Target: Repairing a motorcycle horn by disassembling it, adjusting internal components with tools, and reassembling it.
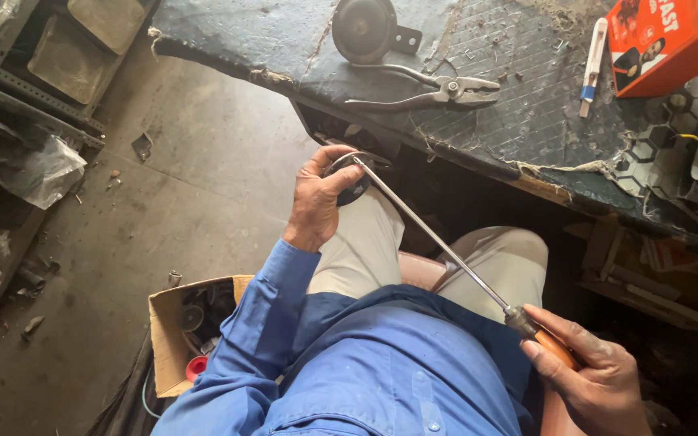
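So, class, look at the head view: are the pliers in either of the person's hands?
No: the pliers lie on the bench, while the left hand holds a round black part and the right hand grips a long screwdriver.

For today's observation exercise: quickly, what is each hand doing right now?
Left hand: closed around a round black disc-shaped part.
Right hand: closed on the orange handle of a long screwdriver.

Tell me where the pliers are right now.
The pliers lie on the dark workbench at upper centre of the head view, just below the round black horn, untouched by either hand.
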